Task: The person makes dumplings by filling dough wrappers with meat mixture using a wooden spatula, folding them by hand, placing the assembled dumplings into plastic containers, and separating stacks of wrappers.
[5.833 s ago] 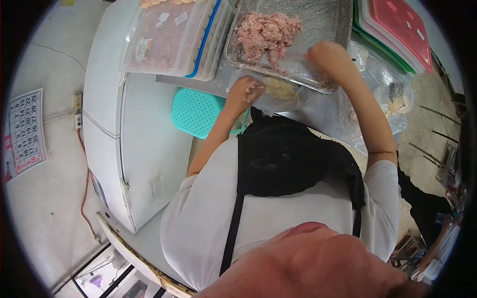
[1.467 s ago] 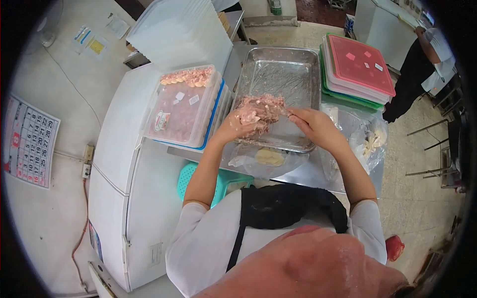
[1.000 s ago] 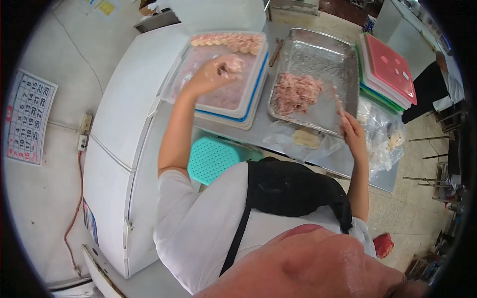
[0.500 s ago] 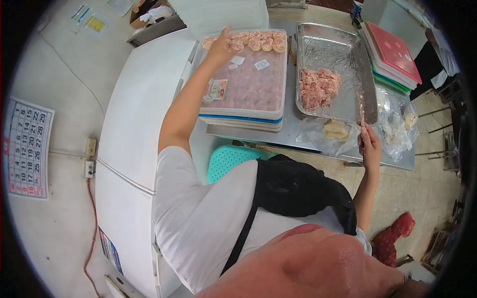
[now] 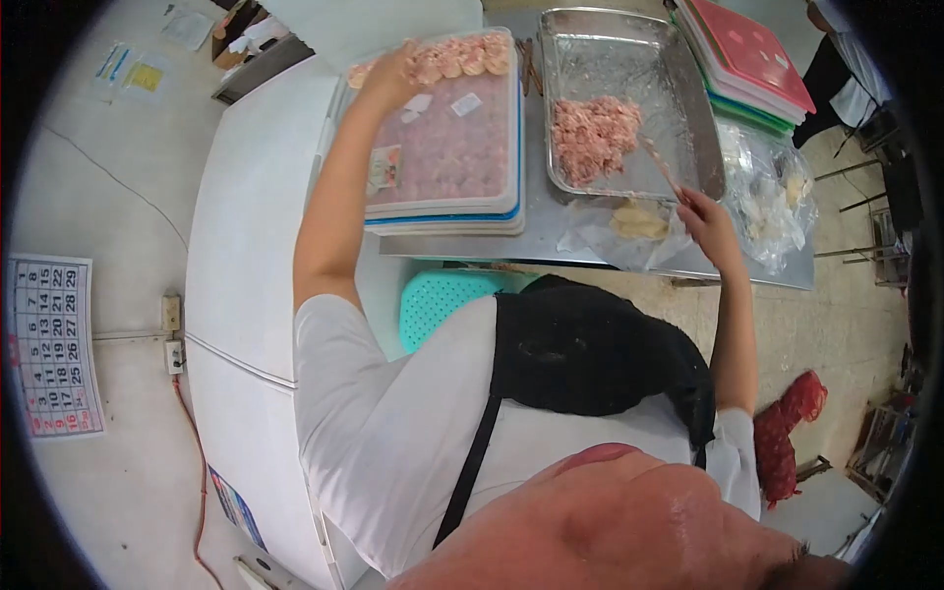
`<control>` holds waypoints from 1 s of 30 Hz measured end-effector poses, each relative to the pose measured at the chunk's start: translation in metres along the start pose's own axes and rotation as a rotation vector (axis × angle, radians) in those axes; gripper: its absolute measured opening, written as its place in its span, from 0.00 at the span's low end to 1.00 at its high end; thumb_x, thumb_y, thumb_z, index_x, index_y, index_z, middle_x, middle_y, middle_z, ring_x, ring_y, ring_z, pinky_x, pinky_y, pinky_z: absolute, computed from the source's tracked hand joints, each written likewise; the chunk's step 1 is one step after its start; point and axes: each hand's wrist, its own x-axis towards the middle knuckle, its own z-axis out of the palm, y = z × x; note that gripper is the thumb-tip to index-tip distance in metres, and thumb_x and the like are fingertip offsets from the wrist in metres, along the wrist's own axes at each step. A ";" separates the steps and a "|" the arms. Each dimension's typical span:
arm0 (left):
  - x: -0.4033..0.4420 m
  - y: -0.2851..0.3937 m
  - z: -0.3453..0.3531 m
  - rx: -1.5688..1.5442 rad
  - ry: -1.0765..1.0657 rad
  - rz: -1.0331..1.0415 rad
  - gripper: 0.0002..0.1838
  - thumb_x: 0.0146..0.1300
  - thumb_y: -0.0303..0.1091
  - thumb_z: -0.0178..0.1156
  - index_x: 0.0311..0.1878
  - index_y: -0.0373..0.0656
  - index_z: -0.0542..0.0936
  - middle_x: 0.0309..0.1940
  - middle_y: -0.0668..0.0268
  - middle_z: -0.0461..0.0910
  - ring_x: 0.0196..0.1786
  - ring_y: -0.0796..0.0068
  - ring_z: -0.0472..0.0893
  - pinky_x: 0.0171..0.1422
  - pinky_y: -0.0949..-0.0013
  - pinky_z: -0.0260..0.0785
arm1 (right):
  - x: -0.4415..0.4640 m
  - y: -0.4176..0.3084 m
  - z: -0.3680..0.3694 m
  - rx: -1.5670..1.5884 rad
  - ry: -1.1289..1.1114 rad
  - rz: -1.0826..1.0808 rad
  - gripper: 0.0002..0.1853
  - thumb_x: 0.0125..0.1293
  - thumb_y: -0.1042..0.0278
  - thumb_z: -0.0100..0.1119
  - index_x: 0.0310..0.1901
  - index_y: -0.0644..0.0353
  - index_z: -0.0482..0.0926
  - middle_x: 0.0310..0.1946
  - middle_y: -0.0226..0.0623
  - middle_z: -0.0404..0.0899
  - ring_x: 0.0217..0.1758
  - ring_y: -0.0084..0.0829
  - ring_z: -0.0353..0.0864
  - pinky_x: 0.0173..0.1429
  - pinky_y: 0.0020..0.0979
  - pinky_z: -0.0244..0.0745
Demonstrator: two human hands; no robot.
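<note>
My left hand (image 5: pixel 388 81) reaches over the left end of the rows of meat-filled dumplings (image 5: pixel 462 56) on top of the stacked plastic containers (image 5: pixel 442 177). Its fingertips are blurred among the dumplings, so whether they grip one is not visible. In my right hand (image 5: pixel 710 224) is a thin, meat-smeared stick or spatula (image 5: pixel 661 167), its tip over the metal tray (image 5: pixel 703 162) beside a mound of pink ground meat (image 5: pixel 593 138). Pale yellow round wrappers (image 5: pixel 639 221) lie on plastic just below the tray.
Lidded containers with a pink top (image 5: pixel 752 49) stand right of the tray, above a clear plastic bag (image 5: pixel 772 197). A white freezer (image 5: pixel 256 216) is at the left, a turquoise perforated stool (image 5: pixel 447 300) below the table, a red net bag (image 5: pixel 777 442) on the floor. Another person (image 5: pixel 846 74) stands at upper right.
My left hand has gone from the meat in the tray to the dumplings on the containers. My right hand has kept the stick, which now tilts toward the meat.
</note>
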 end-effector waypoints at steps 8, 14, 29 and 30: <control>-0.102 0.193 -0.032 -0.888 -0.058 0.241 0.17 0.64 0.34 0.58 0.55 0.43 0.76 0.50 0.63 0.79 0.43 0.70 0.79 0.52 0.68 0.70 | 0.103 -0.024 0.002 -0.676 -0.291 -0.374 0.15 0.67 0.55 0.52 0.39 0.57 0.82 0.34 0.49 0.82 0.39 0.51 0.81 0.42 0.46 0.75; -0.134 0.285 0.139 -0.782 -0.345 0.186 0.16 0.61 0.36 0.62 0.51 0.43 0.78 0.45 0.56 0.78 0.46 0.57 0.78 0.53 0.61 0.70 | 0.145 0.017 0.047 -0.694 -0.330 -0.571 0.19 0.69 0.53 0.49 0.34 0.60 0.82 0.32 0.50 0.82 0.37 0.50 0.82 0.42 0.48 0.76; -0.142 0.334 0.206 -0.540 0.266 -0.078 0.12 0.56 0.33 0.63 0.44 0.43 0.82 0.40 0.58 0.79 0.43 0.54 0.78 0.48 0.59 0.70 | 0.173 0.035 -0.005 -0.563 -0.694 -0.654 0.23 0.71 0.50 0.45 0.33 0.63 0.81 0.30 0.50 0.81 0.38 0.51 0.81 0.45 0.49 0.74; -0.141 0.336 0.205 -0.549 0.292 -0.119 0.11 0.56 0.32 0.62 0.42 0.41 0.82 0.39 0.57 0.79 0.43 0.53 0.78 0.47 0.59 0.70 | 0.173 0.036 -0.008 -0.630 -0.554 -0.702 0.23 0.71 0.50 0.45 0.33 0.62 0.81 0.30 0.49 0.81 0.38 0.50 0.81 0.44 0.49 0.74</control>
